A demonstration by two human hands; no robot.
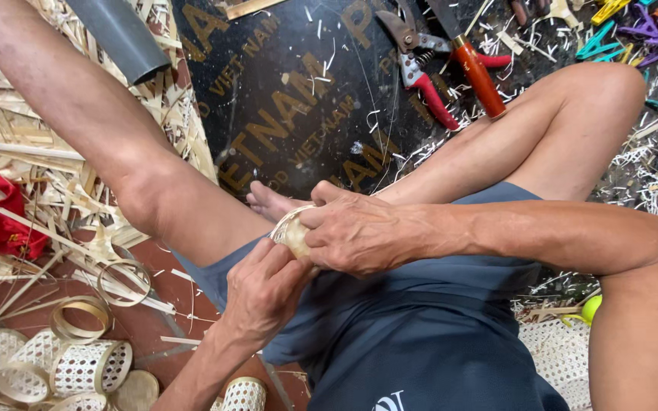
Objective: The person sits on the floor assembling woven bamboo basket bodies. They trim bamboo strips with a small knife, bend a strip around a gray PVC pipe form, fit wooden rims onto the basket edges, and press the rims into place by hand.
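Floor: strewn bamboo strips [39, 175]
Left hand [264, 293]: closed on small woven basket [292, 232] (mostly hidden)
Right hand [359, 232]: clasped over it

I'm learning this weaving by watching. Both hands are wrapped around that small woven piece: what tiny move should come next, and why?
Probably ease the right hand back a little. It covers most of the woven piece, so only one edge shows, while the left hand already supports it from below.
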